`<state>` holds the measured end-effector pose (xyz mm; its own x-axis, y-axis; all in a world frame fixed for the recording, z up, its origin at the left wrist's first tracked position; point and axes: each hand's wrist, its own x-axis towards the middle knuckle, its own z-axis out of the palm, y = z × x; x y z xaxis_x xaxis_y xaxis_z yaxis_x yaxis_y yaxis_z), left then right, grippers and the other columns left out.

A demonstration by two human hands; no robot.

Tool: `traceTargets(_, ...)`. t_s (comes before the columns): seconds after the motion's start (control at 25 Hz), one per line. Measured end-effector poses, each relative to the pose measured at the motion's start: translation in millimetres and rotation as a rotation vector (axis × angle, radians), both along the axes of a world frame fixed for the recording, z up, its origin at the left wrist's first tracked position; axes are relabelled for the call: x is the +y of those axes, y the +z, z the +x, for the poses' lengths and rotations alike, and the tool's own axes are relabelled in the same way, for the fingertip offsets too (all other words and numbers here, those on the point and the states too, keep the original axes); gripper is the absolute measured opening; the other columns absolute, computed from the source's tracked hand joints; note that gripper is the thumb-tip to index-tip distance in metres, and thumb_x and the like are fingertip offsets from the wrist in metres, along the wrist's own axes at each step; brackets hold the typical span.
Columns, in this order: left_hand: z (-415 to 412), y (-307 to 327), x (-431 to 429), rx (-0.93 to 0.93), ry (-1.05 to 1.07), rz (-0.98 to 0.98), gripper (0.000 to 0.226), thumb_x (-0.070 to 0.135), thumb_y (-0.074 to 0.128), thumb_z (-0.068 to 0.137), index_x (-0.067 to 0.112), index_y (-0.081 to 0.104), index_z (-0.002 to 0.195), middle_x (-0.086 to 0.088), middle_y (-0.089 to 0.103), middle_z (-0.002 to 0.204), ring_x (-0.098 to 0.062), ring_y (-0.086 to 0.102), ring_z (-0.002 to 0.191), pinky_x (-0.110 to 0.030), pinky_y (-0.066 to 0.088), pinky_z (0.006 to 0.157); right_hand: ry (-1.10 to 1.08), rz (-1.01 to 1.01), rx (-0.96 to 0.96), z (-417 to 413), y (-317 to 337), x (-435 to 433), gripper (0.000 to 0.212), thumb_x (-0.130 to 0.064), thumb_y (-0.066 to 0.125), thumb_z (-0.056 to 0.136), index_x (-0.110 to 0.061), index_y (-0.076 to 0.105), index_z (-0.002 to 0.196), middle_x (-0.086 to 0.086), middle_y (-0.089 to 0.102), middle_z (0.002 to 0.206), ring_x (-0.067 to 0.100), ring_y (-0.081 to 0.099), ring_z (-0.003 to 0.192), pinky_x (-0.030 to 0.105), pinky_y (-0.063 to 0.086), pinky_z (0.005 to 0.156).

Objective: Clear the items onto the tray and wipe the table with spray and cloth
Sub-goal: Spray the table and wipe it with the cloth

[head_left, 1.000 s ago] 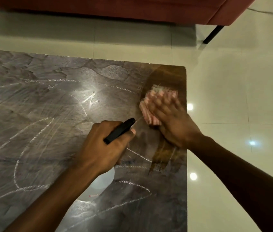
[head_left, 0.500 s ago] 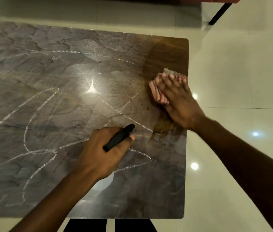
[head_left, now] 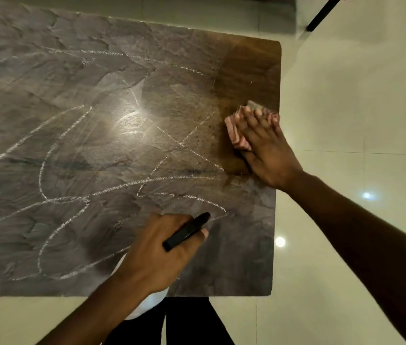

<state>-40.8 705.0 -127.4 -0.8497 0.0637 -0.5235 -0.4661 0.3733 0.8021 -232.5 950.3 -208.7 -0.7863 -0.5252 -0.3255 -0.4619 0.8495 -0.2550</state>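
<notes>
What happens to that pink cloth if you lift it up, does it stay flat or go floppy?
Probably floppy: the cloth is bunched in soft folds under the right hand. It likely weighs little. It may feel damp, since the table looks darker where it wiped.

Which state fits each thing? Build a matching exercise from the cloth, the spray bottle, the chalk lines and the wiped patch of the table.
Things:
1. cloth
2. spray bottle
3. chalk lines
4. wiped patch

States:
A. gripped in the left hand
B. brown wood, far right corner
C. pressed flat under the right hand
D. white, looping over the grey tabletop

Pairs: 1-C, 2-A, 3-D, 4-B
</notes>
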Motion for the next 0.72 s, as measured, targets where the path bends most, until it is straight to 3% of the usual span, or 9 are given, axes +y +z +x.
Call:
traceTargets(0.12, 17.3, 6.0, -4.4, 0.042, -0.024, -0.006, 0.052, 0.049, 0.065, 0.092, 0.009, 0.054, 0.062, -0.015, 0.053, 0.055, -0.035, 0.055, 0.048, -0.05, 0.045, 0.05, 0.408, 0.084, -0.055, 86.6, 0.2, 24.1, 0.072, -0.048, 0.033, 0.111, -0.032, -0.004, 0.171, 0.0, -0.008, 0.181, 0.024, -0.011, 0.167, 0.049, -0.009, 0.134)
traceTargets(0.2, 27.8, 10.9, -7.6, 0.052, -0.072, -0.015, 0.051, 0.056, 0.062, 0.092, 0.016, 0.051, 0.064, -0.01, 0.05, 0.056, -0.028, 0.055, 0.05, -0.05, 0.045, 0.053, 0.577, 0.11, -0.057, 104.1, 7.5, 54.4, 0.069, -0.052, 0.027, 0.113, -0.034, -0.005, 0.171, -0.003, -0.009, 0.181, 0.021, -0.012, 0.167, 0.046, -0.008, 0.134)
traceTargets(0.28, 36.4, 11.8, -10.3, 0.066, -0.108, 0.005, 0.047, 0.058, 0.062, 0.094, 0.023, 0.049, 0.064, -0.002, 0.046, 0.054, -0.022, 0.052, 0.049, -0.047, 0.044, 0.053, 0.431, 0.125, -0.044, 80.1, 9.5, 63.9, 0.069, -0.051, 0.025, 0.112, -0.033, -0.004, 0.171, -0.003, -0.007, 0.181, 0.021, -0.01, 0.167, 0.05, 0.001, 0.135)
traceTargets(0.4, 51.6, 9.9, -11.4, 0.094, -0.12, -0.004, 0.047, 0.051, 0.065, 0.095, 0.023, 0.047, 0.062, 0.003, 0.045, 0.054, -0.014, 0.047, 0.048, -0.036, 0.035, 0.052, -0.014, 0.049, -0.059, 43.7, 16.5, 46.8, 0.07, -0.053, 0.022, 0.109, -0.03, 0.0, 0.171, 0.0, -0.005, 0.181, 0.022, -0.008, 0.167, 0.054, 0.008, 0.134)
traceTargets(0.48, 62.8, 8.6, -9.7, 0.101, -0.138, -0.003, 0.049, 0.048, 0.066, 0.095, 0.019, 0.046, 0.06, 0.003, 0.045, 0.053, -0.015, 0.047, 0.048, -0.03, 0.032, 0.052, -0.022, 0.057, -0.081, 61.0, 16.1, 30.8, 0.071, -0.054, 0.022, 0.108, -0.031, -0.001, 0.171, 0.001, -0.006, 0.181, 0.022, -0.01, 0.167, 0.053, 0.003, 0.135)
traceTargets(0.6, 79.0, 7.4, -5.5, 0.125, -0.185, -0.011, 0.048, 0.046, 0.065, 0.096, 0.024, 0.045, 0.058, 0.005, 0.046, 0.051, -0.017, 0.049, 0.047, -0.036, 0.037, 0.052, 0.316, 0.108, -0.044, 141.3, 9.0, 42.2, 0.073, -0.052, 0.026, 0.109, -0.031, -0.005, 0.171, 0.0, -0.009, 0.18, 0.023, -0.014, 0.166, 0.048, -0.008, 0.135)
traceTargets(0.72, 102.0, 7.3, -0.3, 0.126, -0.216, 0.004, 0.045, 0.042, 0.067, 0.097, 0.034, 0.046, 0.058, 0.007, 0.048, 0.052, -0.016, 0.05, 0.048, -0.039, 0.04, 0.054, 0.601, 0.142, 0.0, 211.9, 9.6, 79.4, 0.072, -0.048, 0.034, 0.111, -0.03, 0.001, 0.172, 0.0, -0.004, 0.181, 0.022, -0.008, 0.167, 0.045, -0.006, 0.134)
